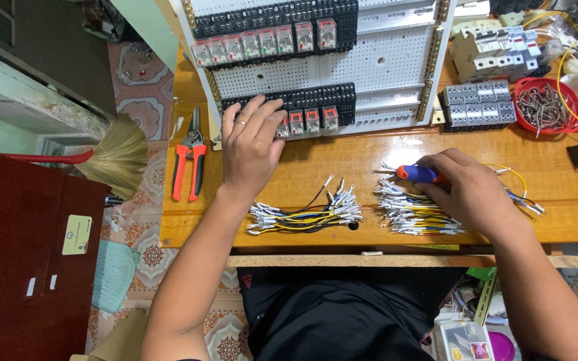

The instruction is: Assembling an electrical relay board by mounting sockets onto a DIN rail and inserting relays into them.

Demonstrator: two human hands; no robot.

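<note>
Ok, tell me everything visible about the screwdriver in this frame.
The screwdriver shows only a blue handle with an orange band, likely plastic or rubber; its shaft and tip cannot be made out. It lies roughly level, handle end pointing left, gripped in the right hand just above the right-hand pile of short ferruled wires on the wooden bench.

Blue-orange screwdriver [417, 174] — lying over wire bundle [413, 208]; relay row [306, 122] upright.
</note>
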